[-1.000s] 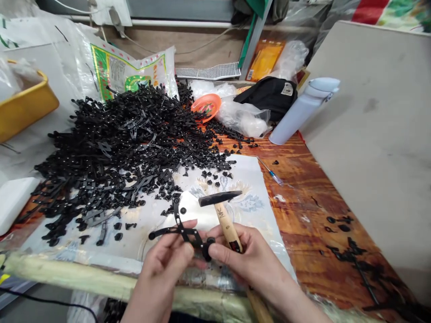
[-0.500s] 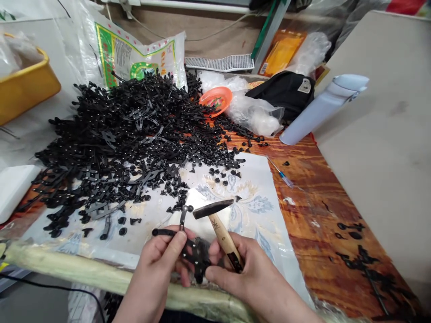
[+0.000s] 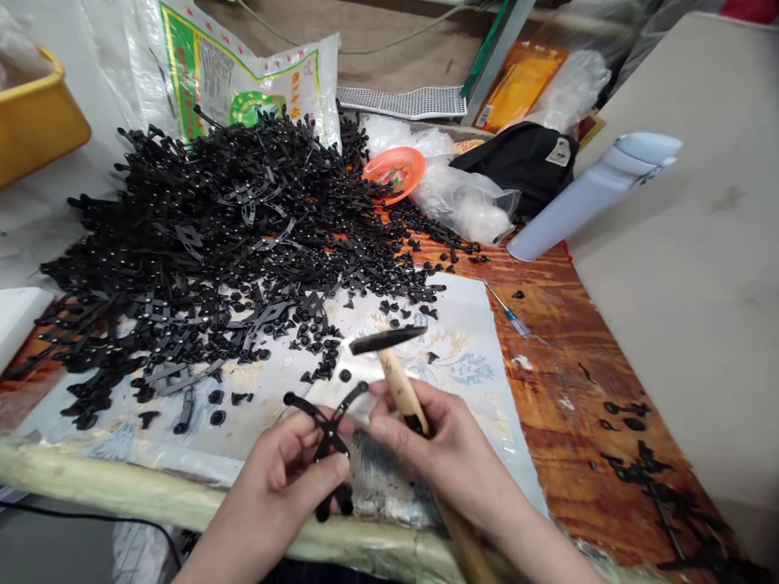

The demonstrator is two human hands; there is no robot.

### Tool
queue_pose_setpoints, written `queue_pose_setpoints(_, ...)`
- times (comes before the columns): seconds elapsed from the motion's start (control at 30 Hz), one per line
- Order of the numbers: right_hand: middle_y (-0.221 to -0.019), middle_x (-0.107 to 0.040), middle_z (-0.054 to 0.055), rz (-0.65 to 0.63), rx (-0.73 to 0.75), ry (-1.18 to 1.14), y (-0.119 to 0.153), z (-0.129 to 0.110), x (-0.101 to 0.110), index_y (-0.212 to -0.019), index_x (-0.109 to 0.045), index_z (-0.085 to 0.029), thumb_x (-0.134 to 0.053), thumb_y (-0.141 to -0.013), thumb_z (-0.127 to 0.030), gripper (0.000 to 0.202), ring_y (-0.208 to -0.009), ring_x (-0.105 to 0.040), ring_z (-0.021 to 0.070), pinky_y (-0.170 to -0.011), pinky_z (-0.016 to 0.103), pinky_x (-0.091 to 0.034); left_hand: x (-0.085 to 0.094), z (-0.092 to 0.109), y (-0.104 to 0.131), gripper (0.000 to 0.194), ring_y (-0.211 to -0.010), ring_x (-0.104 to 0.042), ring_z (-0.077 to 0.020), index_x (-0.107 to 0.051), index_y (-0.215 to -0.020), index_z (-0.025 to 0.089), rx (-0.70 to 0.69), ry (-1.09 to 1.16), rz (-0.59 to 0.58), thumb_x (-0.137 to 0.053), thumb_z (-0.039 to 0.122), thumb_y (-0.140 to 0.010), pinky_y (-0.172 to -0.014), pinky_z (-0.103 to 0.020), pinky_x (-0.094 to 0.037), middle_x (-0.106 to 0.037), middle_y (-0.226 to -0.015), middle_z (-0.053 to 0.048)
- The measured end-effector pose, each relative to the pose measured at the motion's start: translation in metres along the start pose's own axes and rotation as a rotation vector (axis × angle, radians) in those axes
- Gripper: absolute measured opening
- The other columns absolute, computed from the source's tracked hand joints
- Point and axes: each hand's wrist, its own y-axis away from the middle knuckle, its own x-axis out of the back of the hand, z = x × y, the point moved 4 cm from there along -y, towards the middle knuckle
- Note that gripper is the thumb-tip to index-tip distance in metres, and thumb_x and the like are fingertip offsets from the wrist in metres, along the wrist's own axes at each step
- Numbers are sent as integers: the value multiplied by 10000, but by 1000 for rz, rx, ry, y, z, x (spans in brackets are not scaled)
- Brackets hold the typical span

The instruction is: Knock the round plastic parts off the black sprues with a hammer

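Observation:
My left hand is closed on a black jointed linkage, its two upper arms spread in a V and its lower ends poking out below the thumb. In my right hand is a hammer with a dark head and a pale wooden handle; the head points up and the handle runs down past the palm. My right fingertips are near the linkage's right arm; I cannot tell whether they touch it. Just beyond the hands lies a small black rivet-like cap on a white block.
A big heap of black linkages with loose small parts covers the left and back. An orange plate, a black bag and a pale blue bottle stand behind. A screwdriver and scattered black parts lie right.
The linkage has turned in my left hand, its upper arms now forming a V. My right hand has shifted slightly up, with the hammer head higher. The view has shifted slightly.

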Motion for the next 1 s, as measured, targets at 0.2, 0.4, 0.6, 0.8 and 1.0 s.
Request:
queue_pose_setpoints(0.2,-661,-555,-17,152,171,307,-30,-9,14,-885,-657,-182,-648,-754,-297,174,-593,-501,136,-577,275,-403,3,-3,7,354,-449,-522,-134,-661,-792,187,164,163,148,-787,439,-578,-274,-179,-393,-608,-572,10)
queue_pose_setpoints(0.4,-718,-584,3,93,380,662,-44,-13,-17,-706,-628,-182,-660,-726,-117,75,-650,-524,132,-621,253,-406,16,-8,-1,334,-333,-422,-82,-615,-706,164,103,128,288,-761,446,-603,-264,-162,-343,-609,-495,7)
queue_pose_setpoints(0.6,-690,-595,0,158,348,782,-33,-9,-18,-712,-625,-182,-630,-719,-79,103,-616,-519,129,-587,238,-393,21,-18,-8,444,-333,-406,-93,-629,-857,192,134,142,307,-779,486,-559,-263,-155,-302,-564,-445,40)
queue_pose_setpoints(0.8,-820,-649,59,384,272,787,-40,-6,56,-828,-691,-192,-569,-755,-104,168,-739,-580,184,-706,289,-418,10,-17,-10,421,-361,-428,-97,-614,-791,179,144,172,270,-782,489,-561,-288,-154,-320,-565,-441,32)
queue_pose_setpoints(1.0,-607,-603,14,354,123,752,-47,2,95,-692,-664,-189,-621,-700,-183,44,-616,-558,184,-586,275,-373,3,-6,-5,335,-352,-400,-89,-606,-849,207,61,118,317,-738,417,-624,-251,-112,-258,-536,-435,55)
